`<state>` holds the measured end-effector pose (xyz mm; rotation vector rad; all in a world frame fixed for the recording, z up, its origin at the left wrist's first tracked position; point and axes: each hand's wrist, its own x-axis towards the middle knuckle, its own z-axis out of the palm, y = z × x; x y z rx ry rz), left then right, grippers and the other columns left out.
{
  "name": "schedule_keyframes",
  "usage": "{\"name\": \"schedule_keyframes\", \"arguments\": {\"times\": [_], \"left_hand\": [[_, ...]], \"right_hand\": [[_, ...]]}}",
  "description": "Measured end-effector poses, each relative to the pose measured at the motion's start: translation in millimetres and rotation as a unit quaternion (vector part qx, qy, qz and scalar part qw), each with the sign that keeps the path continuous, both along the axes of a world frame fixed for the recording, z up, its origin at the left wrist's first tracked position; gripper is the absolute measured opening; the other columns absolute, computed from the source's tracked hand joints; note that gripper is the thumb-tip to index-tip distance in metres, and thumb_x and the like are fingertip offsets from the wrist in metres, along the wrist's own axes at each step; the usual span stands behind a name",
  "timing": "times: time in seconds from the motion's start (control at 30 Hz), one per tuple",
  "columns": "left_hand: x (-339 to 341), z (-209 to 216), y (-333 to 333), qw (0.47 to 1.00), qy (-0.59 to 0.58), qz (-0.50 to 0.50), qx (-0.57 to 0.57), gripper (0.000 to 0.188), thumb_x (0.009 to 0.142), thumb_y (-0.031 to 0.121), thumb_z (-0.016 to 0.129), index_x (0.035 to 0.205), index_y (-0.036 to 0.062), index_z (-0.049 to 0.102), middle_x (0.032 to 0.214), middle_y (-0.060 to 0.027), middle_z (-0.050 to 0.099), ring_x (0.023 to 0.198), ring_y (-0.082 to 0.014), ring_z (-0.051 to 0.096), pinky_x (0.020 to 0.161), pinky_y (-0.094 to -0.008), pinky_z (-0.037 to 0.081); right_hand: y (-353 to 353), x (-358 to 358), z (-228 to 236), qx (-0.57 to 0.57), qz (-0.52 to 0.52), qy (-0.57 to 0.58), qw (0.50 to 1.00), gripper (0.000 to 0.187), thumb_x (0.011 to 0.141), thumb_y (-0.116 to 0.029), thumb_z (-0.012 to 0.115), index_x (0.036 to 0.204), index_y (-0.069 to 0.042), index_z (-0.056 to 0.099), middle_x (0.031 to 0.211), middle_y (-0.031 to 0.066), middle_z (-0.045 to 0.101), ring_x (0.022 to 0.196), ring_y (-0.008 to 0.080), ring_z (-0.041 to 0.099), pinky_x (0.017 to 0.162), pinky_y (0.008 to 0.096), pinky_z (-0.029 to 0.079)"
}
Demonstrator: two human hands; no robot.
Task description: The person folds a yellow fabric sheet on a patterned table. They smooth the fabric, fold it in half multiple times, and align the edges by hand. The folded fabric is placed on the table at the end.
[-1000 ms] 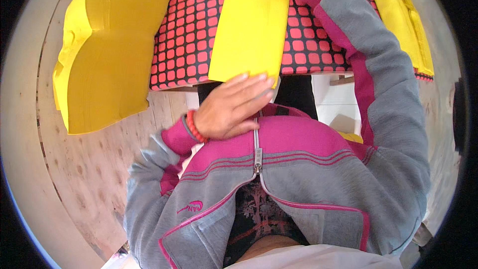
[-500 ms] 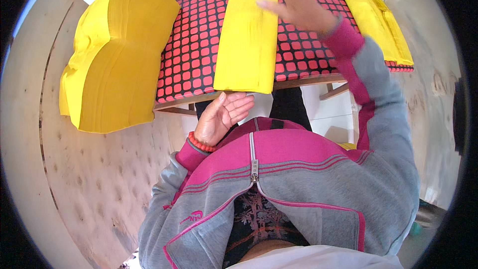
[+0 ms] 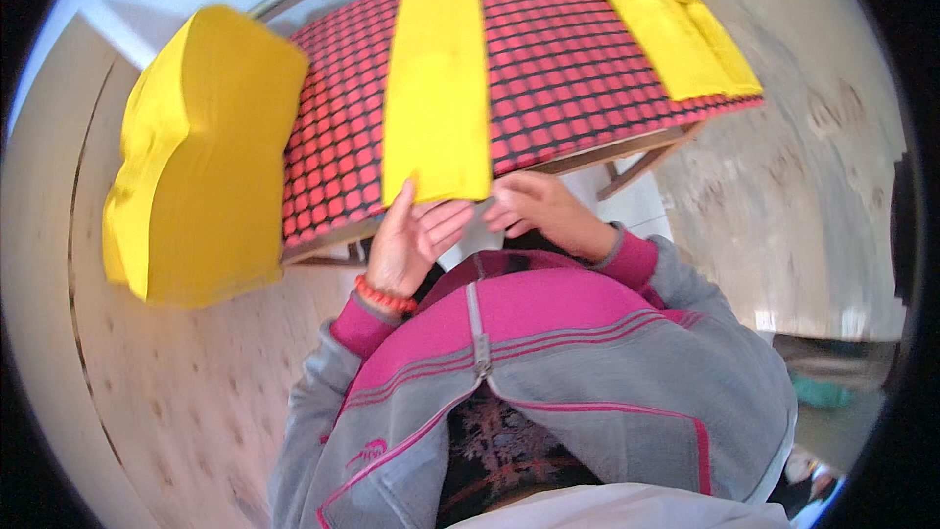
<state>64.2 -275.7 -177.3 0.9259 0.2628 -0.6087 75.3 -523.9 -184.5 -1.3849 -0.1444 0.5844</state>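
A long, flat strip of folded yellow cloth (image 3: 438, 88) lies on a red-and-black checked padded top, its near end at the front edge. My left hand (image 3: 409, 240), with a red bead bracelet (image 3: 385, 295) at the wrist, is at the strip's near left corner. Its thumb overlaps the cloth and its fingers stretch out just below the edge, palm up. Close to the near right corner is my right hand (image 3: 550, 213), its fingers loosely bent and a little apart, somewhat blurred. Nothing shows in either palm.
A tall stack of yellow cloth (image 3: 215, 157) stands left of the checked table (image 3: 333, 137). Toward the right end lie more folded yellow pieces (image 3: 671, 24). Pale wooden boards (image 3: 206, 362) flank the left side, with another board (image 3: 783, 157) at the right.
My right hand has come down from the strip's far end to its near right corner. My left thumb now overlaps the cloth. The whole view has shifted.
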Motion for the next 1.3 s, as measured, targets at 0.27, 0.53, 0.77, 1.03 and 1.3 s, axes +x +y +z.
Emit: {"name": "schedule_keyframes", "arguments": {"times": [0.27, 0.53, 0.77, 1.03, 1.3], "left_hand": [[3, 10, 2, 0.999, -0.009, 0.034, 0.014, 0.061, 0.106, 0.055, 0.046, 0.135, 0.0025, 0.057, 0.124, -0.0179, 0.071, 0.117, -0.0242, 0.068, 0.100, -0.0354, 0.053], [0, 15, 0, 0.997, 0.004, 0.064, -0.043, 0.065, 0.103, 0.058, 0.050, 0.139, 0.0040, 0.054, 0.132, -0.0179, 0.066, 0.121, -0.0258, 0.065, 0.103, -0.0361, 0.051], [-14, 4, -1, 0.989, -0.029, 0.105, -0.104, 0.059, 0.105, 0.047, 0.052, 0.146, 0.0054, 0.047, 0.142, -0.0167, 0.060, 0.127, -0.0264, 0.063, 0.108, -0.0409, 0.051], [-36, 1, 28, 0.987, -0.095, 0.110, 0.069, 0.047, 0.104, 0.022, 0.061, 0.145, 0.0046, 0.048, 0.134, -0.0119, 0.064, 0.115, -0.0205, 0.068, 0.088, -0.0319, 0.060], [-57, 6, 89, 0.944, -0.167, 0.133, 0.251, 0.043, 0.096, 0.018, 0.072, 0.135, 0.0041, 0.061, 0.116, -0.0053, 0.072, 0.099, -0.0142, 0.072, 0.073, -0.0268, 0.059]], "right_hand": [[17, 10, 16, 0.056, -0.001, 0.080, 0.995, 0.030, 0.106, -0.035, 0.056, 0.111, -0.006, 0.063, 0.096, 0.0039, 0.071, 0.079, 0.0092, 0.069, 0.070, 0.0218, 0.054], [29, 5, 22, 0.084, -0.035, 0.089, 0.992, 0.023, 0.104, -0.030, 0.060, 0.102, -0.008, 0.064, 0.089, 0.0016, 0.071, 0.073, 0.0072, 0.064, 0.067, 0.0233, 0.054], [32, -14, 26, 0.049, 0.051, 0.133, 0.989, 0.028, 0.105, -0.032, 0.059, 0.112, -0.006, 0.064, 0.099, 0.0046, 0.071, 0.087, 0.0127, 0.070, 0.078, 0.0271, 0.056], [25, -12, 22, 0.073, 0.070, 0.174, 0.980, 0.060, 0.098, -0.052, 0.064, 0.130, -0.002, 0.058, 0.121, 0.0134, 0.067, 0.112, 0.0204, 0.067, 0.088, 0.0314, 0.054], [36, -7, 24, 0.099, 0.009, 0.155, 0.983, 0.055, 0.107, -0.050, 0.050, 0.133, -0.002, 0.055, 0.122, 0.0109, 0.069, 0.115, 0.0189, 0.067, 0.094, 0.0298, 0.054]]}}
